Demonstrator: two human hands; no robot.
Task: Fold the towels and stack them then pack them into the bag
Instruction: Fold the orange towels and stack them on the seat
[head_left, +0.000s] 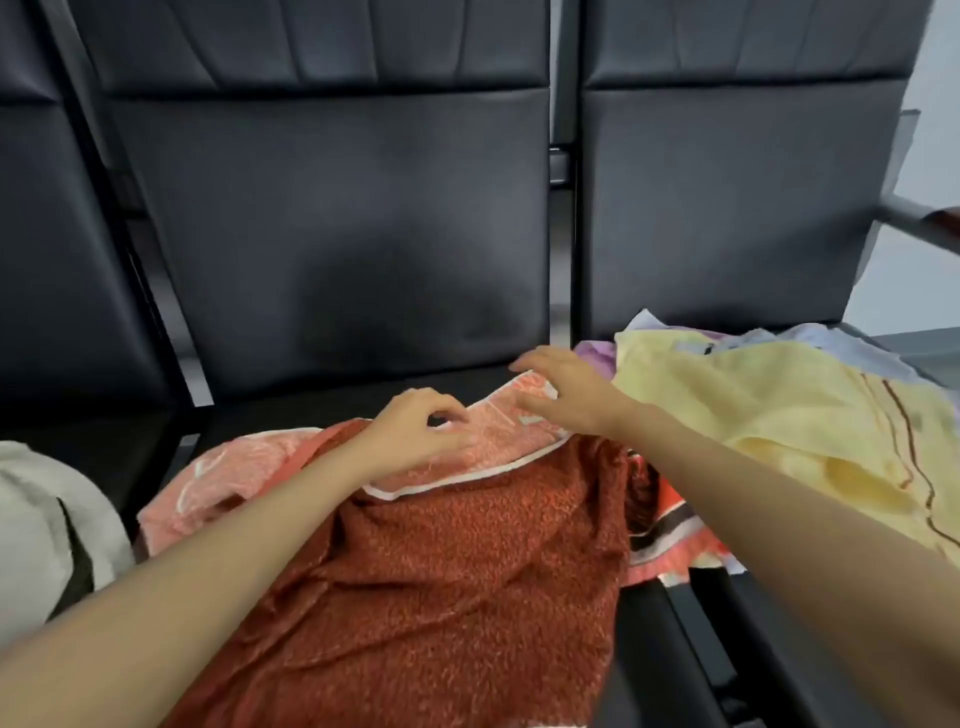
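Fingers (439, 402) of the left hand (410, 431) are curled, tips and thumb drawn together in a pinch on the far edge of a pink towel (498, 431). Fingers (535, 358) of the right hand (563, 392) are spread and bent, and the towel's far right corner sits between them and the thumb. Both forearms reach in from the bottom corners.

The pink towel lies rumpled across a black seat (291, 410), its near part covered by a rust-red cloth (441, 561) that spreads toward the bottom edge. A white hem of the pink towel shows along the top of the red cloth. Just right of the red cloth, a striped towel (670, 530) in orange, dark and white pokes out.

On the next seat to the right, a yellow towel (779, 415) lies loose on top of a heap, with a purple towel (597, 353) and a pale blue one (841, 338) showing behind it. At the left edge sits a white cloth bundle (31, 519); whether it is the bag cannot be told. Black backrests (337, 234) stand behind.
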